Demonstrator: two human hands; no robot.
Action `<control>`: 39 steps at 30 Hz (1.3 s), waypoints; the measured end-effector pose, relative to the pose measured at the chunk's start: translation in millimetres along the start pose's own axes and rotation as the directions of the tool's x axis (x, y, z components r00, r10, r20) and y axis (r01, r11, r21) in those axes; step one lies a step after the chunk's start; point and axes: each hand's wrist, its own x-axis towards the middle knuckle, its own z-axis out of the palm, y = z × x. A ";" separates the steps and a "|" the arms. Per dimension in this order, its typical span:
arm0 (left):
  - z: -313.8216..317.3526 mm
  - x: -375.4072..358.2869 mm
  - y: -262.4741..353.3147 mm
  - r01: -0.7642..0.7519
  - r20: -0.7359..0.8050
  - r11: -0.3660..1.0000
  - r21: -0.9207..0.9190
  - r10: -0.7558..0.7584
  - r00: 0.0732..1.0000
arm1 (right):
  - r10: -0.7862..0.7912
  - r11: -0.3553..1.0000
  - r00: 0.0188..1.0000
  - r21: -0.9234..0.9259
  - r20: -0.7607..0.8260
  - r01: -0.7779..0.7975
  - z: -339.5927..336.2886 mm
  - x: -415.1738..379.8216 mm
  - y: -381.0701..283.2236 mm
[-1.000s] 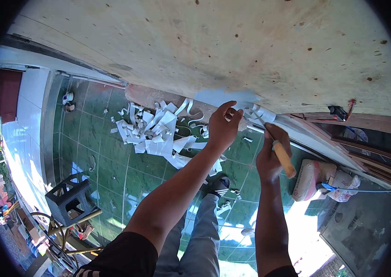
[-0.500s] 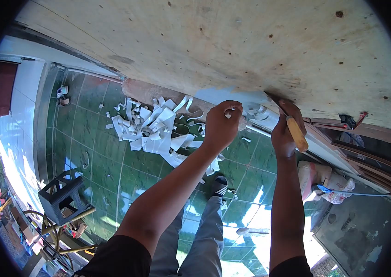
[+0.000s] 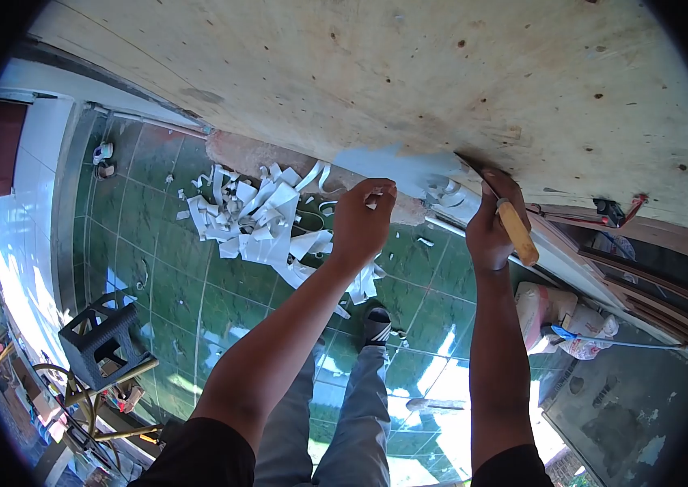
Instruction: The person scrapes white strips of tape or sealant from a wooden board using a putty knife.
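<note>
- Two bare forearms rise from black sleeves [image 3: 206, 454] at the bottom of the frame, with one hand at the end of each.
- The left hand [image 3: 362, 223], just right of centre, has its fingers curled round toward the thumb, nearly closed; a small pale bit shows at the curl, and whether it is held cannot be told.
- The right hand [image 3: 490, 231], farther right, is closed round the wooden-handled blade [image 3: 517, 233]. Its handle slants toward the lower right, and its thin dark blade points to the upper left, with the tip at the board; contact there cannot be made out.
- A pale wooden board [image 3: 360, 81] with dark spots spans the top of the frame. A blue-grey patch [image 3: 401, 166] lies along its lower edge, between and above the hands.
- A small black object [image 3: 608, 213] with something red beside it sits near the board's edge at right.
- Grey-blue trousers [image 3: 364, 406] cover the legs at lower centre, above a dark, white-striped shoe [image 3: 377, 326].
- Green floor tiles [image 3: 169, 284] fill the middle; white scraps [image 3: 267, 215] are heaped on them, left of the left hand.
- A dark stool [image 3: 104, 341] is at lower left, near yellowish metal tubes [image 3: 129, 433].
- Pale sacks [image 3: 543, 312] lie at right, beside a blue-ended stick [image 3: 620, 339].
- Footwear [image 3: 103, 161] rests at upper left, near a white surface [image 3: 31, 203] and a dark red panel [image 3: 3, 150].
</note>
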 end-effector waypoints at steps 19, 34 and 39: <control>1.3 -3.0 -10.0 0.032 0.026 0.995 0.090 -0.034 0.999 | -0.093 0.996 0.995 -0.016 -0.017 0.093 6.9 -3.0 8.7; 58.5 25.9 68.5 -0.114 -0.014 0.990 0.079 0.116 0.993 | 0.170 0.982 0.980 0.099 -0.098 -0.161 -35.1 -51.1 -0.1; 54.4 22.7 85.7 0.029 0.053 1.000 0.006 -0.029 0.998 | 0.458 0.886 0.876 0.152 -0.147 -0.438 -37.4 -115.3 -22.2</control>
